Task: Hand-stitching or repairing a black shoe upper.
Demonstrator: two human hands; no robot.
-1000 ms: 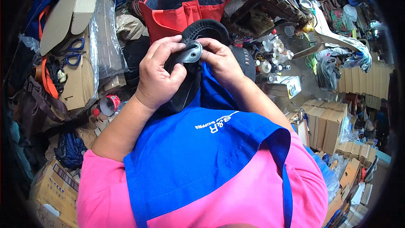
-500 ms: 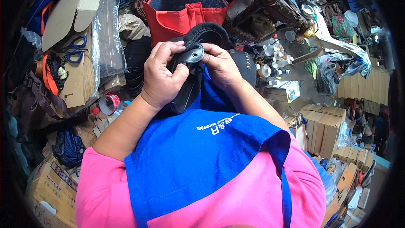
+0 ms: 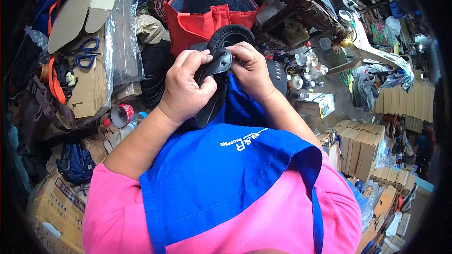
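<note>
A black sandal (image 3: 231,34), with stitching round its curved upper part, is held up in front of my blue apron (image 3: 212,169). My left hand (image 3: 184,84) is closed on it from the left, thumb and fingertips at the strap end (image 3: 218,66). That strap end is leather, with a small round metal snap or eyelet. Against the strap's other side, my right hand (image 3: 252,71) pinches with thumb and fingers. Part of the sandal's lower end hangs below my left hand; my fingers hide its middle.
Beyond the sandal stands a red bag (image 3: 202,26) with a dark lining. Blue-handled scissors (image 3: 87,52) lie on cardboard (image 3: 84,96) at the left. To the right are several small bottles (image 3: 308,68) and a white box (image 3: 318,104), with stacked cardboard boxes (image 3: 360,146) nearer.
Both hands have shifted slightly to the right with the sandal. The strap end has tilted, its snap facing a little more to the right.
</note>
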